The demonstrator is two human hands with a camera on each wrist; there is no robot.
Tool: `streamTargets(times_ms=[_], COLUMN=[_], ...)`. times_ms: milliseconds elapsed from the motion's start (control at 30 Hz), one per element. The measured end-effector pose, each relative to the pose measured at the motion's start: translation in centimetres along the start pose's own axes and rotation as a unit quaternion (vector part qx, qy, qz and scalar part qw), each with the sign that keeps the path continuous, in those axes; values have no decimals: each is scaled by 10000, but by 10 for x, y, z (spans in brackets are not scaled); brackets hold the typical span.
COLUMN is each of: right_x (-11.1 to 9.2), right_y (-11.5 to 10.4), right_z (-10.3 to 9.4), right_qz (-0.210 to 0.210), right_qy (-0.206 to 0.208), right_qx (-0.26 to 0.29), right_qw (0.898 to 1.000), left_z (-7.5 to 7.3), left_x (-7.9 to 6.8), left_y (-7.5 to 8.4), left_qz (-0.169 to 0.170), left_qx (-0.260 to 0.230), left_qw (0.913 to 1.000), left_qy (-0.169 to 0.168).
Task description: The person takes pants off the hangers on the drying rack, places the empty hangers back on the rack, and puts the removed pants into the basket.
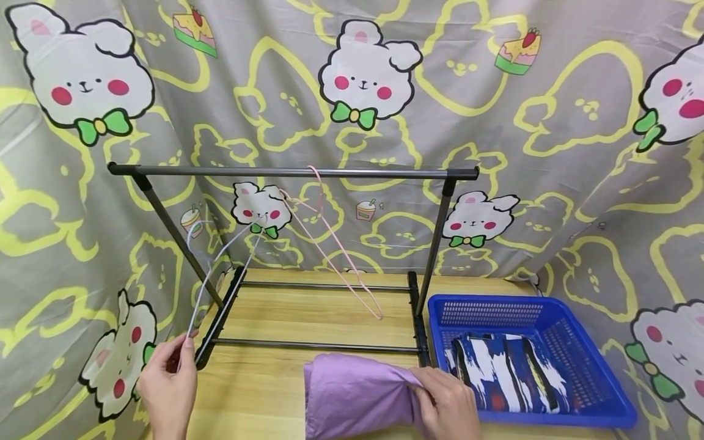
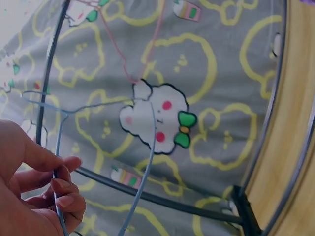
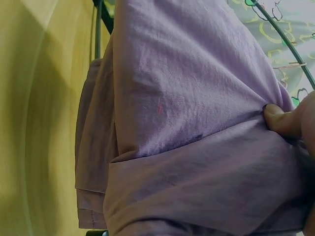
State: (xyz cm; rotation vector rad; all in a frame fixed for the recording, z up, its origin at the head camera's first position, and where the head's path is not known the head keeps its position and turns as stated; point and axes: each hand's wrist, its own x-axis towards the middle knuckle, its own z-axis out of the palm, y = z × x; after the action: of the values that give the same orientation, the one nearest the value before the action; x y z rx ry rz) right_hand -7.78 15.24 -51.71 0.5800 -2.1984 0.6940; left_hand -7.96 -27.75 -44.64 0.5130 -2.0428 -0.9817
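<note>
My left hand (image 1: 170, 388) pinches the side wire of a pale blue clothes hanger (image 2: 139, 189) between thumb and fingers. The hanger is held up in front of the left part of a dark metal rack (image 1: 242, 172). In my right hand (image 1: 448, 403) is the edge of a folded purple cloth garment (image 1: 354, 391), held a little above the wooden table. The right wrist view shows the thumb (image 3: 280, 120) pressed into the fabric; the other fingers are mostly hidden there. A pink hanger (image 1: 379, 315) hangs from the rack's top bar.
A blue plastic basket (image 1: 594, 360) stands at the right, beside the rack's foot. Inside lies a folded blue, white and black patterned garment (image 1: 503, 370). Patterned curtains (image 1: 379, 146) enclose the wooden table (image 1: 247, 391) at the back and both sides.
</note>
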Motion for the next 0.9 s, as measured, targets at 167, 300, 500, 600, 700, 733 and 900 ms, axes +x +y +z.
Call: streamTargets(times_ms=[167, 300, 500, 600, 700, 733, 900], right_x=[-1, -2, -4, -5, -6, -7, -7], right_y=[0, 0, 2, 2, 3, 3, 2], right_z=[-1, -2, -2, -3, -3, -3, -2], right_qz=[26, 121, 70, 84, 83, 72, 18], right_qy=[-5, -40, 47, -19, -56, -49, 42], right_qx=[60, 106, 193, 156, 125, 123, 223], right_qw=[10000, 9999, 9998, 9998, 9999, 9999, 9997], left_z=[3, 3, 7, 10, 12, 13, 19], left_x=[14, 26, 43, 51, 58, 61, 69], left_y=[15, 29, 43, 48, 53, 55, 60], left_qz=[-16, 61, 249, 319, 353, 363, 388], left_qx=[-395, -563, -575, -653, -644, -619, -373], left_qw=[9992, 9979, 9970, 9960, 9953, 9953, 9954], left_qy=[-84, -300, -453, -517, -624, -651, -795])
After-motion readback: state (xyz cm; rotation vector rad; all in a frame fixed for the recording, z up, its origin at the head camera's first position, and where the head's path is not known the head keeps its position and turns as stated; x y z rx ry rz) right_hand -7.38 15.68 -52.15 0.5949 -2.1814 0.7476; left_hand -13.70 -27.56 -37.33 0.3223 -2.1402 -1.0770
